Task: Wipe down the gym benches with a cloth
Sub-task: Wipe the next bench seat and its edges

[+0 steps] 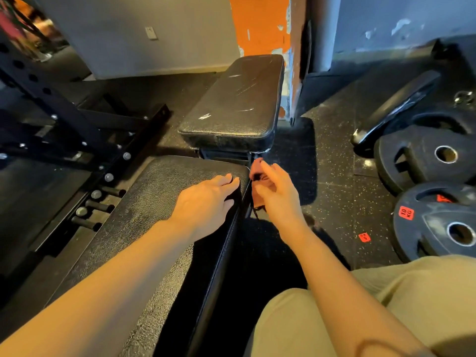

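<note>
- Two bare hands out over the near end of a black padded bench surface point(144, 228), seen from the head camera.
- Left hand point(206, 199) laid flat on the pad near its far right corner, fingers fairly straight, fingertips curving over the right edge, gripping nothing.
- Right hand point(275, 191) just off the right side of the pad, fingers curled and clamped on a reddish-brown cloth point(260, 176).
- Cloth bunched in that hand, pressed against the pad's side edge close to the far corner, a frayed end hanging below the palm.
- Second pad point(237, 104), black and scuffed with pale marks, lying beyond the first across a narrow gap, tilted slightly away toward the wall.
- Black steel rack point(64, 119) with rows of holes and bolts to the left, short pegs jutting beside the bench.
- Several black weight plates point(435, 220) lying on the speckled rubber floor point(334, 176) to the right, one with a red "10 KG" label.
- Beige trouser legs point(386, 313) at lower right.
- Grey wall with peeling orange paint point(257, 24) behind.
</note>
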### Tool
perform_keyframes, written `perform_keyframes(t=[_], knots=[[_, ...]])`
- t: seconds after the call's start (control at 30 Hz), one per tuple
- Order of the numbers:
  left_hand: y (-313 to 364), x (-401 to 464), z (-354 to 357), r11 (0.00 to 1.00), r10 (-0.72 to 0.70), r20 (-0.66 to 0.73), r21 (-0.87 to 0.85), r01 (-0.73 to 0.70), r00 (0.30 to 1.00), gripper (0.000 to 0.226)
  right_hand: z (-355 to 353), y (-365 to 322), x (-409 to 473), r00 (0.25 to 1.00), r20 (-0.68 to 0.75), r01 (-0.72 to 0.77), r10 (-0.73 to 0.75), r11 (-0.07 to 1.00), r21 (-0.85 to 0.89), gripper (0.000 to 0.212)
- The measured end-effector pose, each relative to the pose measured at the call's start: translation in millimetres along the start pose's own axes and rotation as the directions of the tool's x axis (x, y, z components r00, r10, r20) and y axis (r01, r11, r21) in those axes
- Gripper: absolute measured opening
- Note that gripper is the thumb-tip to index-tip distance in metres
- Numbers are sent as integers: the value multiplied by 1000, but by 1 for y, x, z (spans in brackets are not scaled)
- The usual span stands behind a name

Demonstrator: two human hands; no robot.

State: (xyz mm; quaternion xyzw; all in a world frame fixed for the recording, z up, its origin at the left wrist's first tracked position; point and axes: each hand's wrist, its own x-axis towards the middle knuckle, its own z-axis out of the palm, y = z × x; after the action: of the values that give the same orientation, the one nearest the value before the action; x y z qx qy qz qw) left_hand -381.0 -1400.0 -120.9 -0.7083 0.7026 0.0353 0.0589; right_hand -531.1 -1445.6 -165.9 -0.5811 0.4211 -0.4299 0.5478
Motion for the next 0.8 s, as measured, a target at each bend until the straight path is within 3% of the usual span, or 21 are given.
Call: perform_keyframes(t=[0.07,0.23,0.37,0.47,0.53,0.6,0.7,0.8], knots=[[1,1,0,1000,0,-7,8,0,1000,51,4,2,2,998,54,13,-11,1000,-22,43],[0,1,-3,1000,15,-24,12,-14,1000,50,8,16,-14,997,-77,-6,6,1000,4,29],[-2,1,-4,1000,10,-17,7,-10,1000,49,5,12,-3,979,-201,1,-18,996,-86,35],[-2,2,-6,1000,3,-3,6,-3,1000,49,4,5,22,997,-51,-58,56,998,-36,41],[-2,4,-8,1000,-5,3,-6,5,1000,48,7,5,32,998,43,-47,52,993,-106,45],[-2,5,-9,1000,-10,10,-23,10,1000,47,3,8,32,996,46,-63,71,986,-155,47],[-4,8,-10,999,-9,30,-30,10,1000,45,-9,15,21,993,0,-119,119,992,-52,43],[-2,8,-10,999,-22,29,-31,23,999,45,-10,15,13,999,-14,-40,39,997,-73,46]])
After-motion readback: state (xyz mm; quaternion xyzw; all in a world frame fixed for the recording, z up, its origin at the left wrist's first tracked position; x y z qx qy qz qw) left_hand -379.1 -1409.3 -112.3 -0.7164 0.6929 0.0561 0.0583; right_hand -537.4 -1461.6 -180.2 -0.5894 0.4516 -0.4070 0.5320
